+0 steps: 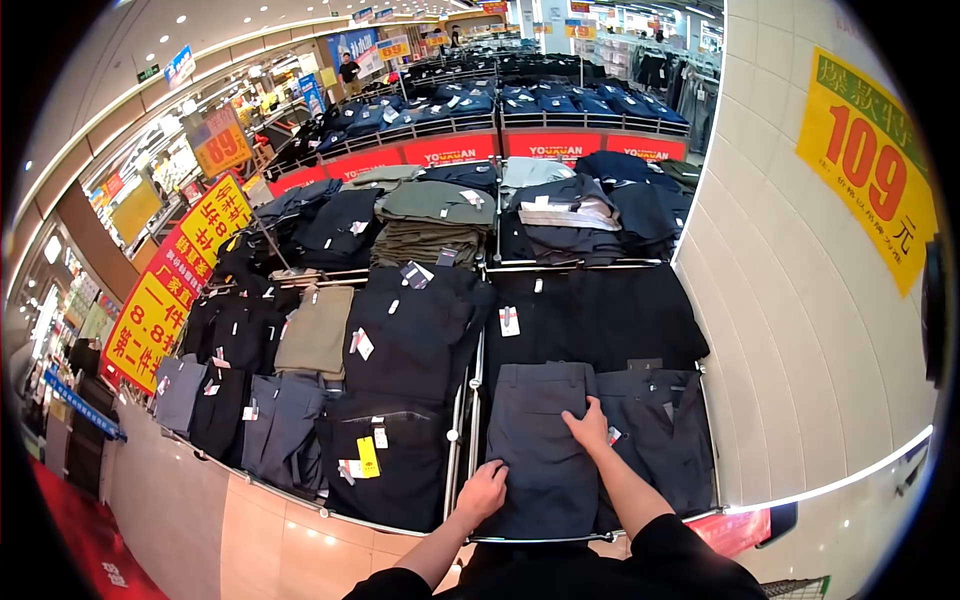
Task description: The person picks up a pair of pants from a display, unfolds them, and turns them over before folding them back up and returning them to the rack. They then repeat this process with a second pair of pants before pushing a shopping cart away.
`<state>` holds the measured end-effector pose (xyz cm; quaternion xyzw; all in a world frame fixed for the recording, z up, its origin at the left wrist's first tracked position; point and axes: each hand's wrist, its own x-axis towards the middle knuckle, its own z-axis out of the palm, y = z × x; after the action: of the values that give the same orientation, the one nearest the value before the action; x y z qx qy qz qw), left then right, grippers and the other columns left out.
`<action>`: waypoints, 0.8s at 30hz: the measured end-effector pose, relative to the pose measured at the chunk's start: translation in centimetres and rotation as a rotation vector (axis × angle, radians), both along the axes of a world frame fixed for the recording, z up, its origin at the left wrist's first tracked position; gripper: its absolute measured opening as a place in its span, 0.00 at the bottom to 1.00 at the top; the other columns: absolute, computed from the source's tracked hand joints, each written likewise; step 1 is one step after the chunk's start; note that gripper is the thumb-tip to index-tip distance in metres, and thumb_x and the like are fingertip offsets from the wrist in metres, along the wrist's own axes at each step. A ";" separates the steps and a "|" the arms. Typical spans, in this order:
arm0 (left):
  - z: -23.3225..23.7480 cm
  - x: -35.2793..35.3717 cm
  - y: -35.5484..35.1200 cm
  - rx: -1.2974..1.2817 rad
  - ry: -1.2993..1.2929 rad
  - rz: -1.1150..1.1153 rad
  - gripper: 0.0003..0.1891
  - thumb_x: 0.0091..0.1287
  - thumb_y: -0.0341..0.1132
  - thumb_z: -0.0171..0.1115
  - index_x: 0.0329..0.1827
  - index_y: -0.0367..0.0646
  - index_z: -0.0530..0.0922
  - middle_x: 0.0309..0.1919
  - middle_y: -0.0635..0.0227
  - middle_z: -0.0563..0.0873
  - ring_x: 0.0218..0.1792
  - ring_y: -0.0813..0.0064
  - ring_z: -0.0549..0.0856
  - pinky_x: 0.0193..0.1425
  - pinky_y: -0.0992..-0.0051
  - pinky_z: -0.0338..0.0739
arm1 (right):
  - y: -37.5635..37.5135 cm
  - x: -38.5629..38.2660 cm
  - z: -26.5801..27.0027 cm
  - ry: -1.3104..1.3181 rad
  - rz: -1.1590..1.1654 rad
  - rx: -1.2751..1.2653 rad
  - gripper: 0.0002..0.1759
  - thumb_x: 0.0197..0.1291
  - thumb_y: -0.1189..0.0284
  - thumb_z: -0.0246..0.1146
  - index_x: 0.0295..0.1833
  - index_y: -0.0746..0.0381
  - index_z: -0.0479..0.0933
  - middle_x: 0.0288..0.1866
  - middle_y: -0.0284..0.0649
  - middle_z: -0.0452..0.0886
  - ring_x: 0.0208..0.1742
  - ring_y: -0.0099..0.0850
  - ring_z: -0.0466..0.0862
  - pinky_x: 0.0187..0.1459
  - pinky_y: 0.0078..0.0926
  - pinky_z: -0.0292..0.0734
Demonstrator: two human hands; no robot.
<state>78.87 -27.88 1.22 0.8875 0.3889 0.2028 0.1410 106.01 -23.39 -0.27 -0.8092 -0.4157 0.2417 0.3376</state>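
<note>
A folded pair of dark grey trousers (540, 450) lies at the front of the display rack, its waistband toward the far side. My left hand (484, 490) is closed on the left edge near the bottom, fingers curled. Higher up, my right hand (590, 425) grips the right edge, thumb on top of the cloth; its other fingers are partly hidden. Another pair of dark grey trousers (660, 430) with a small tag lies folded against the right side. Black folded trousers (620, 310) are just behind.
Metal rails (455, 435) divide the rack into sections. Black trousers with a yellow tag (368, 457) lie to the left, olive ones (440, 203) farther back. A white tiled column (780, 300) with a yellow price sign (868, 165) stands at right. A person (349, 73) is far off.
</note>
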 end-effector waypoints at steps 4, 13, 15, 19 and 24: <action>-2.4 -0.2 -0.3 -0.038 0.050 0.033 0.16 0.64 0.32 0.58 0.54 0.37 0.78 0.56 0.54 0.79 0.56 0.54 0.81 0.58 0.61 0.79 | 0.6 0.3 -1.6 -0.065 0.122 -0.009 0.38 0.52 0.55 0.70 0.64 0.64 0.68 0.53 0.61 0.80 0.57 0.58 0.79 0.59 0.48 0.73; -1.7 0.3 -1.1 -0.088 0.139 -0.034 0.24 0.66 0.39 0.60 0.66 0.46 0.73 0.64 0.54 0.74 0.66 0.54 0.74 0.62 0.60 0.77 | 4.3 1.3 -1.7 0.153 -0.089 0.125 0.39 0.51 0.58 0.74 0.64 0.68 0.69 0.59 0.58 0.79 0.60 0.51 0.80 0.61 0.38 0.74; -1.2 1.1 -1.7 -0.073 0.251 -0.030 0.30 0.66 0.46 0.60 0.72 0.51 0.68 0.70 0.49 0.68 0.71 0.49 0.67 0.70 0.55 0.68 | 5.8 2.0 -2.4 0.221 -0.056 0.122 0.39 0.51 0.57 0.74 0.64 0.67 0.71 0.59 0.57 0.79 0.60 0.49 0.80 0.61 0.37 0.74; -2.6 2.0 -2.6 -0.408 0.536 -0.055 0.45 0.68 0.66 0.51 0.82 0.61 0.43 0.80 0.47 0.33 0.80 0.49 0.35 0.75 0.35 0.45 | 6.4 1.1 -0.1 0.125 0.049 0.115 0.38 0.52 0.56 0.72 0.64 0.66 0.74 0.59 0.55 0.80 0.61 0.47 0.81 0.61 0.36 0.74; -2.5 3.3 -1.8 -0.536 0.705 -0.067 0.52 0.63 0.74 0.48 0.82 0.62 0.34 0.79 0.48 0.26 0.80 0.51 0.27 0.75 0.35 0.34 | 6.0 -0.4 2.0 -0.118 -0.002 0.125 0.33 0.54 0.55 0.71 0.62 0.62 0.75 0.58 0.53 0.80 0.59 0.50 0.80 0.60 0.43 0.75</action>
<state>82.13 -29.70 -1.24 0.8468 0.4230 -0.2248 0.2314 105.59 -17.35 1.74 -0.7997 -0.4485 0.1667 0.3627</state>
